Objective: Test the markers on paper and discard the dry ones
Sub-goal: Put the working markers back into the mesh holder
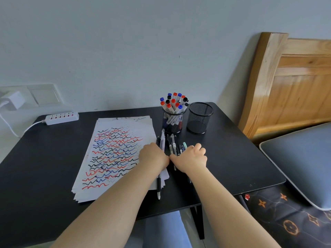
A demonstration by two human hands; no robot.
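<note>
Head view: left hand (153, 155) and right hand (192, 159) over loose pens (172, 143) on surface (232, 158); fingers curled, grasp unclear. Gather together, lift clear of paper (114, 154).

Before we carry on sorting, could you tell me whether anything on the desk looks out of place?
Nothing looks spilled or broken. The only untidy spot is a loose scatter of pens lying on the desk beside the paper, one overlapping its edge, while the second mesh cup stands empty.

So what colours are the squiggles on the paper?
Red, blue and black squiggles on the paper, head view.
</note>
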